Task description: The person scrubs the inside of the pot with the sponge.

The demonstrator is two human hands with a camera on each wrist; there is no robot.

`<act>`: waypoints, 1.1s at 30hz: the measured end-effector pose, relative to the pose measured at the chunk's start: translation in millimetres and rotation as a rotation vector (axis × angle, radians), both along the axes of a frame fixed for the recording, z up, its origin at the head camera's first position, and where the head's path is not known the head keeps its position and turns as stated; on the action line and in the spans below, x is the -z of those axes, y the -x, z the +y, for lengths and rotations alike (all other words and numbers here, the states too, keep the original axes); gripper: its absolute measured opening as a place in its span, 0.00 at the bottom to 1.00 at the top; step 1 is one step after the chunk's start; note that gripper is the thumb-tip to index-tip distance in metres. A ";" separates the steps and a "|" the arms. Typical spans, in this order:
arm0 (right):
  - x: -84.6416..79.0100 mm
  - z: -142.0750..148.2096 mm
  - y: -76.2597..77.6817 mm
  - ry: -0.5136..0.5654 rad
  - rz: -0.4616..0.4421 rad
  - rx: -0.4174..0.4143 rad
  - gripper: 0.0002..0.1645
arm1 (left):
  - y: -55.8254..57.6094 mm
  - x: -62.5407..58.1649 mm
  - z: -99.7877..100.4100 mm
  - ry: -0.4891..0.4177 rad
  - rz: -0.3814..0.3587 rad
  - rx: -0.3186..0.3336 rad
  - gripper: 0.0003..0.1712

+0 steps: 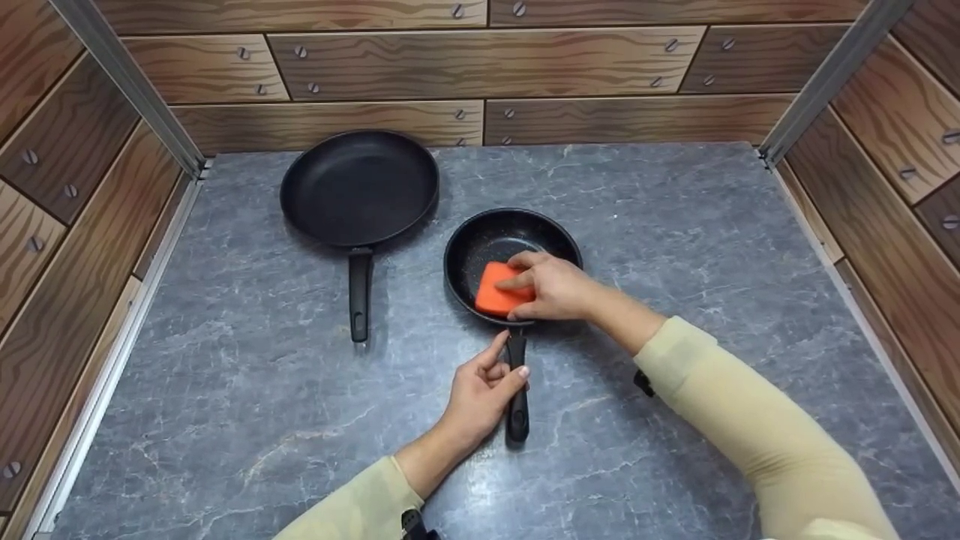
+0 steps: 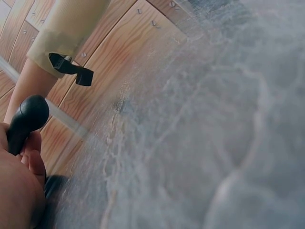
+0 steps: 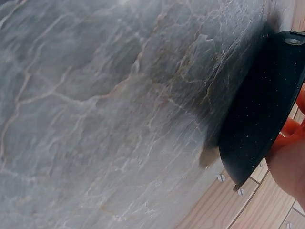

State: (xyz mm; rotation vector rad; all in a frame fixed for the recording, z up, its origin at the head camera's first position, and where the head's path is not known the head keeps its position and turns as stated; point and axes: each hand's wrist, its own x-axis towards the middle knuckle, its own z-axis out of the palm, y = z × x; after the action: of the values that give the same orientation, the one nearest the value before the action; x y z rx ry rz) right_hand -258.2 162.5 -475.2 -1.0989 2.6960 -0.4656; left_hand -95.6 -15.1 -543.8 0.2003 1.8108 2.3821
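Observation:
A small black speckled frying pan [image 1: 469, 251] sits on the counter in the middle of the head view, its handle [image 1: 517, 424] towards me. My left hand [image 1: 476, 394] grips that handle, thumb across the top and index finger stretched along it near the pan. In the left wrist view the rounded handle end [image 2: 33, 112] pokes out of the hand. Inside the pan, my right hand [image 1: 559, 289] holds an orange sponge [image 1: 491, 292] against the near part, fingers spread over it. The right wrist view shows the pan's outer wall [image 3: 257, 105], which hides most of the sponge.
A larger black frying pan [image 1: 360, 187] lies at the back left, its handle [image 1: 360, 292] pointing towards me. Wood-patterned walls [image 1: 480, 67] with metal corner rails [image 1: 127, 82] enclose the grey marbled counter [image 1: 675, 210] at the back and sides.

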 end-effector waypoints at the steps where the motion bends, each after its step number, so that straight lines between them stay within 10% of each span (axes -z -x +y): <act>1: 0.5 -0.6 0.4 0.002 -0.001 0.001 0.34 | -0.1 0.1 -0.1 -0.001 0.003 0.000 0.41; 33: 4.4 -28.6 21.8 -0.015 0.026 0.097 0.38 | -0.1 -0.3 -0.2 -0.009 0.017 -0.010 0.42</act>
State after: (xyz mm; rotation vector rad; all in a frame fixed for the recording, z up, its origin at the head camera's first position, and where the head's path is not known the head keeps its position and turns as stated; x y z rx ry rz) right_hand -280.0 133.9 -479.6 -0.9805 2.7799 -0.4488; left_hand -95.4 -15.3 -543.5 0.2127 1.8134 2.4027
